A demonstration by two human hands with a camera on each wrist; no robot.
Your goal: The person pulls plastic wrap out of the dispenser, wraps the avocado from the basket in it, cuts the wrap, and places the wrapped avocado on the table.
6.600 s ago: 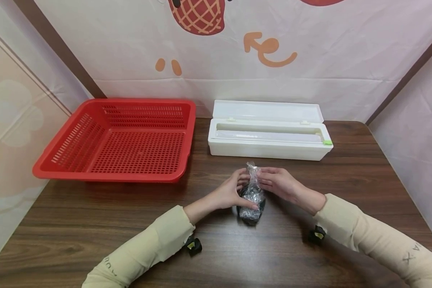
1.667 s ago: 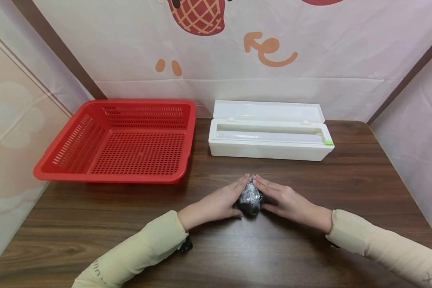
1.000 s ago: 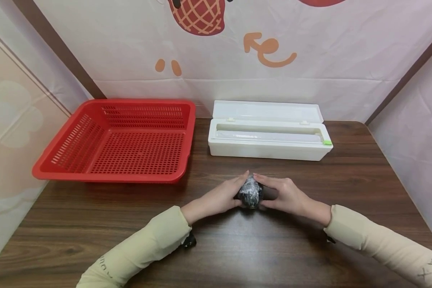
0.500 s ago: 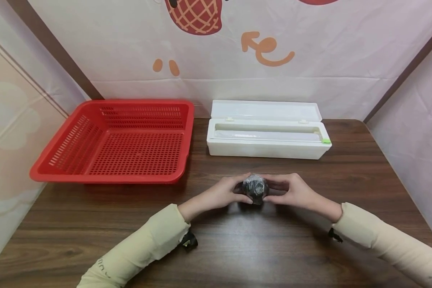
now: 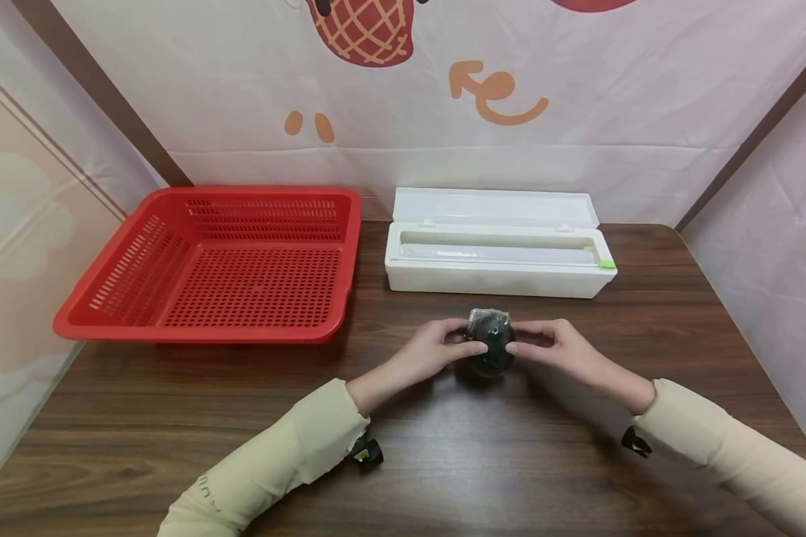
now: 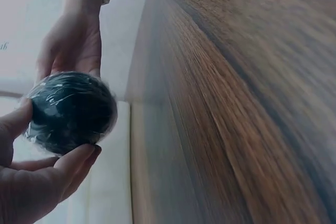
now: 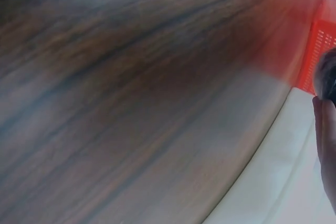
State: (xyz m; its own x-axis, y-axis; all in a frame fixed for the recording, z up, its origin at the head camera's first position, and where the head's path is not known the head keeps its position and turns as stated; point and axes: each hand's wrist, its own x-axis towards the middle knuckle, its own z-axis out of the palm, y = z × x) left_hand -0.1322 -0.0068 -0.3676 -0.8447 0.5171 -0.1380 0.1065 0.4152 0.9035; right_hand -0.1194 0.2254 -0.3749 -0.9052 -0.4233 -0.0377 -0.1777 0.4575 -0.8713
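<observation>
A dark, rounded object (image 5: 492, 362) tightly wrapped in clear cling film is held between both hands, just above the table in front of the white box. A flat fold of film shows on its top in the head view. My left hand (image 5: 430, 349) grips its left side with thumb and fingers; my right hand (image 5: 571, 356) pinches its right side. In the left wrist view the wrapped object (image 6: 73, 113) looks almost spherical and glossy, off the tabletop. Only part of the wrapped object (image 7: 328, 80) and of the right hand (image 7: 328, 145) shows in the right wrist view.
A red plastic basket (image 5: 201, 332) with slotted walls stands at the back left. Behind the hands, a long white box (image 5: 500, 280) with its lid (image 5: 493, 205) raised holds a roll of cling film (image 5: 497, 254). A printed cloth hangs behind the brown wooden table (image 5: 443, 477).
Earlier a twisted tail of film stuck up from the object; it is now folded down. Both hands have since turned the object, lifted it and shifted it slightly right and back.
</observation>
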